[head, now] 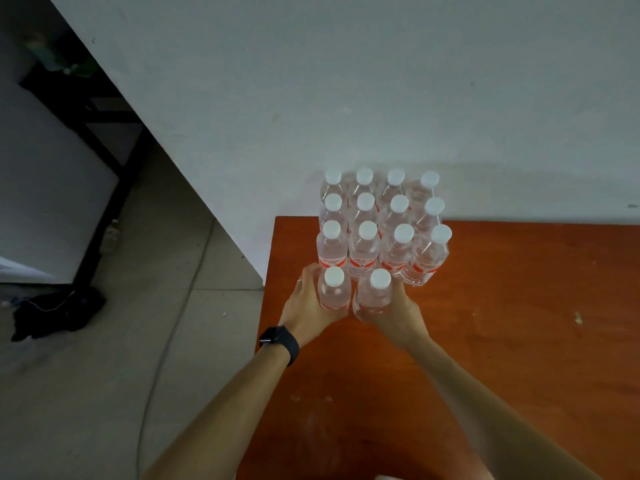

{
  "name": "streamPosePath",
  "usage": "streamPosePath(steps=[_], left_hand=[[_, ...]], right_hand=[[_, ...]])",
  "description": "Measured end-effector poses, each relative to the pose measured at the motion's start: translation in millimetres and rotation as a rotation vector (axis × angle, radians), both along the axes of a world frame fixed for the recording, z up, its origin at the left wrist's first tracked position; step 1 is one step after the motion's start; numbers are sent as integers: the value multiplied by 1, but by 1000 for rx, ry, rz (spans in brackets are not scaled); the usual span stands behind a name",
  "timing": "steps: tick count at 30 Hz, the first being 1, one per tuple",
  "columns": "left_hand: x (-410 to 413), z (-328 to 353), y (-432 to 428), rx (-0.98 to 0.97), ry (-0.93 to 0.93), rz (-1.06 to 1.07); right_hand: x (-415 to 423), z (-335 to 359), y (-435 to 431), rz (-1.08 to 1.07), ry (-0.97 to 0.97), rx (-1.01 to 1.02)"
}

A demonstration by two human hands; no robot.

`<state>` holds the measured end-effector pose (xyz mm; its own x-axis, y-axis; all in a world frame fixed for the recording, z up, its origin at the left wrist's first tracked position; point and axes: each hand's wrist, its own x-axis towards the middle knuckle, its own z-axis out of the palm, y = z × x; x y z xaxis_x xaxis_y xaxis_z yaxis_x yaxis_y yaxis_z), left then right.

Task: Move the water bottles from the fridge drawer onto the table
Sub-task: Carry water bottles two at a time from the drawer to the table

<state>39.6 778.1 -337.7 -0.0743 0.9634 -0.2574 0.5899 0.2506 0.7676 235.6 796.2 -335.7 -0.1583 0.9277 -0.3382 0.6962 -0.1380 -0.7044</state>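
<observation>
Left bottle (334, 292): clear ribbed plastic, clear liquid inside, white round cap, red label band; upright, held in left grip (306, 306), fingers curled round its body.
Right bottle (375, 296): same kind, upright, just beside the first; held in right grip (398, 315), fingers wrapped round the lower body.
Bottle block (381, 230): twelve more, four across, three deep, just beyond both grips.
Surface (519, 323): smooth orange-brown wood, under both grips, carrying every bottle near its left far corner.
Watch (282, 342): black, on wrist behind left grip.
Floor (138, 341): grey tiles, left of left grip.
</observation>
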Motion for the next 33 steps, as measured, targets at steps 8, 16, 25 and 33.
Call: streamPosePath(steps=[8,16,25,33], left_hand=[[2,-22,-9,-167,-69,25],[11,-31,-11,-105,-38,82],[13,-28,4,-73,-19,98],[11,-33,3,-65,-2,104]], right_hand=[[1,-17,-9,-31,62,-146],[-11,-21,-8,-139,111,-117],[-15,-17,10,-144,144,-86],[-14,-19,13,-132,146,-67]])
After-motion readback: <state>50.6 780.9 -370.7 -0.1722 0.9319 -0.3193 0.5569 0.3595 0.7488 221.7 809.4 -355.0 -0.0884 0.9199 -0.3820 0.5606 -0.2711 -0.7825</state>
